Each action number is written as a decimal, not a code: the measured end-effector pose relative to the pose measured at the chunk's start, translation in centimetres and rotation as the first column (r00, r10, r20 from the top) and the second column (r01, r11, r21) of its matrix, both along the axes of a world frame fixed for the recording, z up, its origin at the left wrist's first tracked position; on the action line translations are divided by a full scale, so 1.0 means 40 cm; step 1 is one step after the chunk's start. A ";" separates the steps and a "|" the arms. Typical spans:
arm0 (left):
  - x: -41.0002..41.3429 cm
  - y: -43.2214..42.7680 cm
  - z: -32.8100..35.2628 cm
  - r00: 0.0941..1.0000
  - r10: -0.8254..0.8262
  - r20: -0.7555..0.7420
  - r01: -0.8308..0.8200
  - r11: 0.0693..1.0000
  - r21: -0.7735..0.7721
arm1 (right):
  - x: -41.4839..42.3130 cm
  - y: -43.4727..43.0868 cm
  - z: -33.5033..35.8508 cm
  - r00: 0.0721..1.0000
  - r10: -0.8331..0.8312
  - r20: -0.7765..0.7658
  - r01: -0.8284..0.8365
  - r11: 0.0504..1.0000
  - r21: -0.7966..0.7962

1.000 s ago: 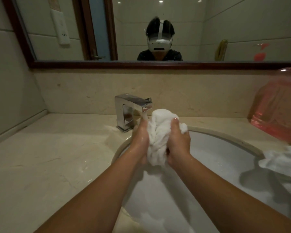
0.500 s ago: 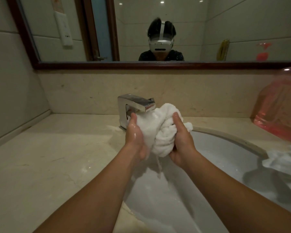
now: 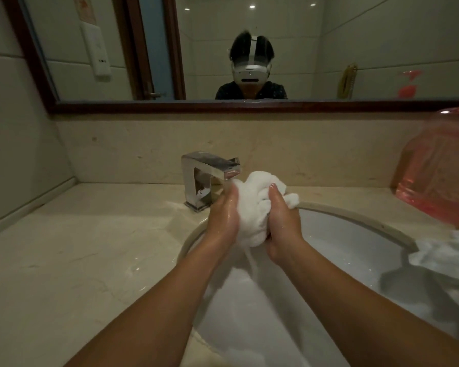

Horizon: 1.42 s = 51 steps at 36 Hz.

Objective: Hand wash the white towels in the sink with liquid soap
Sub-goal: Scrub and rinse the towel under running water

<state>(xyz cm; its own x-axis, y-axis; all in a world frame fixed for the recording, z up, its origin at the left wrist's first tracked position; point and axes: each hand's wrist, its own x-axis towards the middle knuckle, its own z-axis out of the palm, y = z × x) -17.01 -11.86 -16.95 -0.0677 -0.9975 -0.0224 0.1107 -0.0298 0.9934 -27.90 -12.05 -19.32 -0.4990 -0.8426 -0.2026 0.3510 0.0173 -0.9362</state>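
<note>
Two hands squeeze one balled towel above the back of the sink. From the left: the tap (image 3: 204,178) stands at the sink's back left rim, its spout just above the bundle. The left hand (image 3: 223,215) cups and grips the towel's left side. The towel (image 3: 252,207) sits wadded between both palms, and the right hand (image 3: 281,223) curls its fingers round the right side.

Half a second ago the bundle stood taller and looser against the spout. Now it is lower and packed tighter, and a thin stream of water runs from its underside into the sink (image 3: 342,234). I read this as wringing out, so this towel is probably nearly finished.

Another white towel (image 3: 445,255) lies over the sink's right rim, likely next.
</note>
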 end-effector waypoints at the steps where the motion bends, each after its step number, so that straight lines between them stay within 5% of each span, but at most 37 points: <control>1: 0.006 -0.001 -0.006 0.994 0.030 0.101 -0.017 0.993 -0.120 | 0.005 0.019 0.010 0.999 0.038 -0.009 -0.038 0.999 -0.015; 3: 0.021 -0.004 -0.021 0.969 0.084 0.234 -0.006 0.949 -0.315 | 0.023 0.033 0.018 0.985 0.153 0.073 -0.153 0.988 -0.008; 6: 0.030 -0.004 -0.038 0.954 0.075 0.292 0.048 0.918 -0.393 | 0.032 0.051 0.027 0.939 0.310 0.151 -0.308 0.951 -0.040; 13: 0.032 0.007 -0.050 0.919 0.015 0.393 0.164 0.895 -0.416 | 0.018 0.060 0.023 0.948 0.245 0.202 -0.245 0.969 -0.028; 19: 0.036 0.005 -0.029 0.999 0.022 0.048 -0.007 0.955 -0.295 | 0.004 0.046 0.015 0.937 0.249 0.247 -0.221 0.966 -0.136; 26: 0.043 0.008 -0.005 0.983 0.167 0.075 -0.160 0.983 -0.085 | 0.020 0.058 0.034 0.926 0.310 0.213 -0.277 0.945 -0.174; 38: 0.068 0.031 0.020 0.986 0.165 -0.016 -0.165 0.986 -0.036 | 0.019 0.080 0.044 0.898 0.325 0.298 -0.267 0.939 -0.217; 44: 0.058 0.025 0.003 0.988 -0.127 -0.086 0.126 0.992 -0.009 | 0.020 0.082 0.040 0.924 0.351 0.152 -0.330 0.932 -0.151; 51: 0.048 -0.025 -0.030 0.989 -0.121 -0.089 0.126 0.991 0.054 | 0.031 0.064 0.027 0.947 0.312 -0.077 -0.320 0.941 -0.114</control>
